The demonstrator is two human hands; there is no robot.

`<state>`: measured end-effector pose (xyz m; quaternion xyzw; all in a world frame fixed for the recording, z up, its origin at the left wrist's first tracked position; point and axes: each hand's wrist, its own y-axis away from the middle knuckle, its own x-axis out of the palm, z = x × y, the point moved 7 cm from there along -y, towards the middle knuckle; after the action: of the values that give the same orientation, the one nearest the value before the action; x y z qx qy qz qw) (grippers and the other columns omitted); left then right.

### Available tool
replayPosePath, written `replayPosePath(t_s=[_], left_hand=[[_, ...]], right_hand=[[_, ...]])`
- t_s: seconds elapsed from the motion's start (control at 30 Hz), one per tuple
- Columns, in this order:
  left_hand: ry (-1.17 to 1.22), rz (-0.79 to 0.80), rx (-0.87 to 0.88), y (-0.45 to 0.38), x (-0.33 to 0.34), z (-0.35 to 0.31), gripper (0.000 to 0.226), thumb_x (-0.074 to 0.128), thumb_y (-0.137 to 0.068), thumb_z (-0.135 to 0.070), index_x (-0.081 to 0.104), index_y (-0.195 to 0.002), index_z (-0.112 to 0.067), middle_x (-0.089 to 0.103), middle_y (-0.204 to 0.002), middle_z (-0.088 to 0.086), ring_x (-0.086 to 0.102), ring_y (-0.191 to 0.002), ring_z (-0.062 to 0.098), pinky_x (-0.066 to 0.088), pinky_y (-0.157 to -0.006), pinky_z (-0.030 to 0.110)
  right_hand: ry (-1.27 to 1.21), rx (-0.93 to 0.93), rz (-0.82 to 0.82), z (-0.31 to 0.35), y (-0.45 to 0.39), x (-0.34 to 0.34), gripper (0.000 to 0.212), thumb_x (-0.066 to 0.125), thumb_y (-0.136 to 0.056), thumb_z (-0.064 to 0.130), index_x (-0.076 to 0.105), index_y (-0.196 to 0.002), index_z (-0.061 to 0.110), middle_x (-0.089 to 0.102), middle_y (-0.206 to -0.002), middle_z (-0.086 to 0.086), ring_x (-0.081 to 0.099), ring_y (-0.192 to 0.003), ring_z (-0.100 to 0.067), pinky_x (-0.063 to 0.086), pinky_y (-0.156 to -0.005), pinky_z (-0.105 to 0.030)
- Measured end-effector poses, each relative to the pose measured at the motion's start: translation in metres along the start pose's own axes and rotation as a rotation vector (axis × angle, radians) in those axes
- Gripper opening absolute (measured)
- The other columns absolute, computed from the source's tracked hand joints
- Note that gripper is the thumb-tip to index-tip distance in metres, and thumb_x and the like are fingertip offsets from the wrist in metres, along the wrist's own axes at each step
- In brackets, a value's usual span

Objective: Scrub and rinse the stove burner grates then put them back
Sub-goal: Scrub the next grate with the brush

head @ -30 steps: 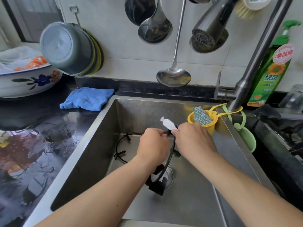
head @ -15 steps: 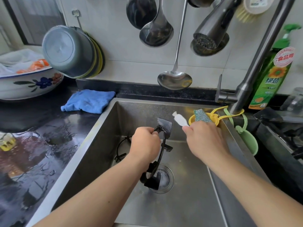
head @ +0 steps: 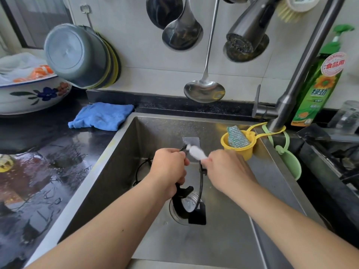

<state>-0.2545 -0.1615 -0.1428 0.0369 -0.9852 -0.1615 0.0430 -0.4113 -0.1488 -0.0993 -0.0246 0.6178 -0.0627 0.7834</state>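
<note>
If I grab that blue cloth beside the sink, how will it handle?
The blue cloth lies crumpled and folded on the counter, so it is probably floppy and light. The counter looks wet, so it may be damp and cling slightly. It should not roll or break.

Bright, soft daylight enters from the window (head: 29,20) at upper left; the wet desk (head: 38,171) shows glare; edges bow outward; the white brush (head: 196,153) is motion-blurred.
</note>
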Motion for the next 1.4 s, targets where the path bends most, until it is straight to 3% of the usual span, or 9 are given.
replayPosePath(t_s=[0.07,0.2,0.33,0.53,0.7,0.97,1.2,1.27,1.4], left_hand=[[0.110,0.035,-0.077,-0.002,-0.001,0.004,0.017,0.043,-0.102,-0.003,0.056,-0.092,-0.004,0.048,-0.074,0.010,0.026,-0.043,0.012,0.019,-0.043,0.018],[0.183,0.082,-0.101,-0.003,0.005,0.002,0.010,0.043,-0.105,-0.005,0.052,-0.100,-0.006,0.051,-0.069,0.005,0.028,-0.042,0.010,0.019,-0.043,0.016],[0.158,0.096,-0.121,-0.002,0.003,0.007,0.012,0.043,-0.104,-0.005,0.055,-0.103,-0.005,0.052,-0.069,0.005,0.028,-0.043,0.011,0.019,-0.042,0.017],[-0.007,0.093,-0.026,0.009,0.015,0.003,0.019,0.045,-0.103,-0.004,0.058,-0.089,-0.005,0.049,-0.061,0.004,0.027,-0.043,0.014,0.019,-0.046,0.020],[-0.476,0.033,0.240,0.017,0.024,-0.005,0.035,0.049,-0.097,-0.010,0.061,-0.065,-0.006,0.038,-0.038,-0.008,0.035,-0.046,0.021,0.026,-0.046,0.025],[-0.489,0.001,0.267,0.014,0.016,-0.008,0.033,0.046,-0.096,-0.008,0.060,-0.066,-0.007,0.036,-0.033,-0.010,0.033,-0.043,0.015,0.025,-0.042,0.021],[-0.469,0.009,0.252,0.009,0.015,-0.007,0.039,0.049,-0.101,-0.013,0.062,-0.065,-0.012,0.038,-0.035,-0.010,0.033,-0.037,0.012,0.026,-0.043,0.020],[-0.482,0.005,0.251,0.008,0.012,-0.010,0.035,0.049,-0.101,-0.010,0.065,-0.070,-0.011,0.042,-0.036,-0.010,0.035,-0.033,0.009,0.027,-0.039,0.017],[-0.391,0.001,0.155,-0.002,-0.010,-0.013,0.023,0.046,-0.101,-0.003,0.068,-0.104,-0.005,0.075,-0.073,0.005,0.059,-0.052,0.010,0.040,-0.047,0.017]], right_hand=[[0.028,-0.009,0.079,-0.001,0.007,0.009,0.036,0.050,-0.099,0.046,0.059,-0.078,0.018,0.057,-0.078,-0.004,0.054,-0.069,-0.025,0.036,-0.051,-0.033],[-0.034,-0.010,-0.075,-0.006,-0.003,-0.014,0.038,0.047,-0.101,0.047,0.061,-0.081,0.018,0.057,-0.075,-0.003,0.056,-0.072,-0.029,0.044,-0.055,-0.035],[0.000,-0.008,0.064,-0.006,0.007,0.002,0.035,0.050,-0.099,0.047,0.058,-0.078,0.021,0.058,-0.078,-0.005,0.056,-0.072,-0.028,0.039,-0.054,-0.033],[-0.037,0.038,-0.100,0.001,-0.004,-0.016,0.039,0.044,-0.102,0.044,0.069,-0.094,0.016,0.055,-0.077,-0.003,0.054,-0.071,-0.027,0.039,-0.054,-0.034],[0.045,0.050,-0.088,0.008,0.002,-0.022,0.032,0.047,-0.104,0.040,0.069,-0.105,0.016,0.041,-0.072,-0.001,0.046,-0.074,-0.027,0.035,-0.058,-0.033],[0.069,0.014,-0.076,0.010,0.003,-0.023,0.033,0.048,-0.103,0.040,0.069,-0.103,0.015,0.040,-0.069,0.000,0.047,-0.070,-0.025,0.034,-0.054,-0.032],[0.039,0.048,-0.056,-0.011,0.006,-0.019,0.037,0.048,-0.101,0.047,0.057,-0.078,0.019,0.047,-0.069,0.001,0.047,-0.066,-0.024,0.031,-0.051,-0.032],[-0.028,0.051,-0.057,-0.020,0.003,-0.017,0.043,0.047,-0.100,0.047,0.057,-0.072,0.017,0.053,-0.069,-0.002,0.052,-0.068,-0.026,0.038,-0.053,-0.034],[-0.412,0.067,-0.031,-0.044,-0.009,-0.010,0.040,0.043,-0.104,0.038,0.065,-0.075,0.020,0.062,-0.072,-0.002,0.059,-0.073,-0.028,0.051,-0.067,-0.041]])
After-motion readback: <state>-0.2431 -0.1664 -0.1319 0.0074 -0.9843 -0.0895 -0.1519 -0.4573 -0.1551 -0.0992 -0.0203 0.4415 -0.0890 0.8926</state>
